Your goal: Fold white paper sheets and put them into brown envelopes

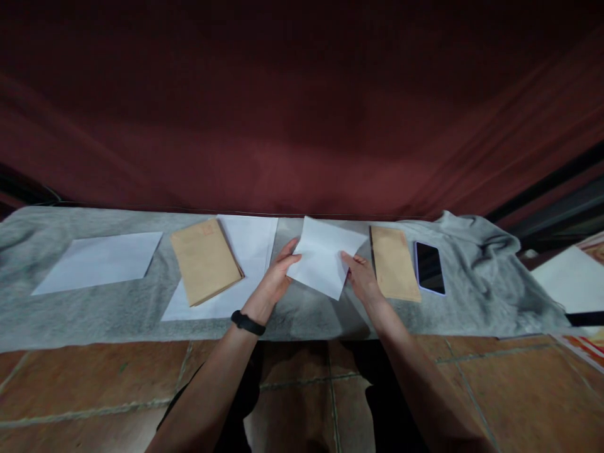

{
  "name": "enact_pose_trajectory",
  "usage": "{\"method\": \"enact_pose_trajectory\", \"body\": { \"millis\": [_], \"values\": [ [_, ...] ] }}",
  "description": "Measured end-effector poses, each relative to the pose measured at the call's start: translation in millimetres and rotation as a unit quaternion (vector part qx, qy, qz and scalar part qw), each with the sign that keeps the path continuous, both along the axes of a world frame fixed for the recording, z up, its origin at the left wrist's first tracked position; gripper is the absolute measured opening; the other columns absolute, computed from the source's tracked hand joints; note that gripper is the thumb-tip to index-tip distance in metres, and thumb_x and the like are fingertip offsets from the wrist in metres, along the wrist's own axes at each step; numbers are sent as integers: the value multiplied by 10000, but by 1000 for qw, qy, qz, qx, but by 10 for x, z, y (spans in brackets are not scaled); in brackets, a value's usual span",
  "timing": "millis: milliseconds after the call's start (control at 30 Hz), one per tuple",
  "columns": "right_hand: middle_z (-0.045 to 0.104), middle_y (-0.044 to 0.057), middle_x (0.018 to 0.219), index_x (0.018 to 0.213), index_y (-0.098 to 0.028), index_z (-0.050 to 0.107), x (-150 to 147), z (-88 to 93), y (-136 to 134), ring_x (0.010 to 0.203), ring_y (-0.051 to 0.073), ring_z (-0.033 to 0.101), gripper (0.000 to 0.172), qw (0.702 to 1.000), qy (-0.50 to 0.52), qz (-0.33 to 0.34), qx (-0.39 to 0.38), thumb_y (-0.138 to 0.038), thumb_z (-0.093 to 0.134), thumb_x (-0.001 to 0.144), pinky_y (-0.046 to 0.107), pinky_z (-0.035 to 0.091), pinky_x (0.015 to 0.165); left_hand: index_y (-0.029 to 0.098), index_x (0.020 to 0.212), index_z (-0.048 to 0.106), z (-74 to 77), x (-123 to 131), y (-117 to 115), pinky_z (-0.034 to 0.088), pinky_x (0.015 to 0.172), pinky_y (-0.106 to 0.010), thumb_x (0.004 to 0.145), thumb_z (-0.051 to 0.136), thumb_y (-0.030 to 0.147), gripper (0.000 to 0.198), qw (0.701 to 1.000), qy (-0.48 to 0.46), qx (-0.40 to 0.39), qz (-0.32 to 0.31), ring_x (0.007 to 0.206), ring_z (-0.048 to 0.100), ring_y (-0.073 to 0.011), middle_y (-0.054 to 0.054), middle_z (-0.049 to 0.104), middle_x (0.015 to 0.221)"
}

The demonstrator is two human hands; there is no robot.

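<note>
A white sheet of paper [328, 255], with a faint crease across it, is held up between my two hands above the grey cloth. My left hand [278, 274] pinches its left edge, thumb on top; a black band circles that wrist. On the opposite edge, my right hand [359, 270] grips the paper with the thumb on top and fingers beneath. Left of my hands, a stack of brown envelopes [206, 261] lies on white sheets [250, 242]. Just right of my right hand rests another brown envelope [395, 264].
A grey cloth [117, 321] covers the long low surface. At its left lies a white sheet [99, 261]; a phone [430, 267] lies at the right. Dark red fabric [283, 126] hangs behind. Brown tiles [528, 390] form the floor, with papers [573, 277] at far right.
</note>
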State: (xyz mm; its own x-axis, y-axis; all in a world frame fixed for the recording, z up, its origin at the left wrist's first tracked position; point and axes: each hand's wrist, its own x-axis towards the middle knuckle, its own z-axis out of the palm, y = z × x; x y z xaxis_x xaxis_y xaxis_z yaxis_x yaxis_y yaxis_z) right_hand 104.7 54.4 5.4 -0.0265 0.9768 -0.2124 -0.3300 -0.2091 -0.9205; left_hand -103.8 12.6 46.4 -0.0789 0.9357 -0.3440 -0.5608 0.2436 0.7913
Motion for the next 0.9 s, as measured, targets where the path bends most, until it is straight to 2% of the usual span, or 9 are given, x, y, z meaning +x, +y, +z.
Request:
{"method": "enact_pose_trajectory", "body": {
  "millis": [233,333,433,600,667,733,800,867,900],
  "values": [
    [806,11,948,982,-224,702,-96,14,-90,903,215,757,274,991,120,-34,-51,-349,800,759,318,623,806,161,1436,555,-198,-62,10,561,744,-290,613,838,135,871,997,63,-29,-19,833,704,-187,-77,762,1072],
    [796,-11,947,991,-241,669,-91,15,-164,918,179,758,208,986,136,-10,-101,-243,730,792,288,610,849,174,1492,498,-296,-135,75,544,685,-275,648,776,147,888,982,186,-17,25,739,684,-164,-64,755,1042],
    [785,29,882,924,-222,636,-68,0,-279,845,195,764,118,976,128,69,-162,-222,688,817,333,616,835,200,1464,542,-325,-302,174,540,678,-269,664,711,140,819,939,339,43,34,792,690,-175,-73,740,1147],
    [792,80,919,981,-185,664,14,12,-512,826,199,763,146,942,107,233,-215,-302,648,895,360,601,848,168,1237,718,-316,-640,277,566,736,-296,704,658,202,538,901,408,92,-120,855,701,-204,-63,764,1094],
    [792,120,1032,1041,-154,689,57,59,-585,857,202,763,287,913,87,325,-232,-402,566,964,369,590,863,157,1177,744,-342,-703,299,572,762,-305,700,643,192,490,889,424,103,-141,858,703,-207,-56,769,1063],
    [766,176,1154,1107,-113,707,94,135,-642,881,215,762,463,867,66,428,-248,-494,462,1011,383,583,859,151,1167,749,-381,-702,328,577,757,-309,708,616,167,478,874,454,100,-142,821,702,-200,-50,773,1023],
    [740,206,1219,1152,-91,714,115,222,-683,902,228,758,529,827,61,502,-244,-528,450,1009,387,580,843,151,1199,740,-413,-652,365,587,747,-320,734,584,140,491,854,491,92,-148,767,699,-193,-43,775,975],
    [727,209,1251,1163,-93,717,112,291,-697,948,236,748,496,827,74,518,-205,-513,525,982,387,573,858,163,1222,735,-422,-574,402,600,806,-344,763,559,113,493,826,534,108,-149,804,713,-201,-43,777,984],
    [730,203,1246,1147,-99,722,102,307,-688,962,235,742,472,844,80,500,-175,-503,559,968,388,569,878,172,1227,734,-415,-529,417,597,876,-361,779,548,97,491,808,558,129,-143,880,723,-211,-49,777,1033]
  ]
}}
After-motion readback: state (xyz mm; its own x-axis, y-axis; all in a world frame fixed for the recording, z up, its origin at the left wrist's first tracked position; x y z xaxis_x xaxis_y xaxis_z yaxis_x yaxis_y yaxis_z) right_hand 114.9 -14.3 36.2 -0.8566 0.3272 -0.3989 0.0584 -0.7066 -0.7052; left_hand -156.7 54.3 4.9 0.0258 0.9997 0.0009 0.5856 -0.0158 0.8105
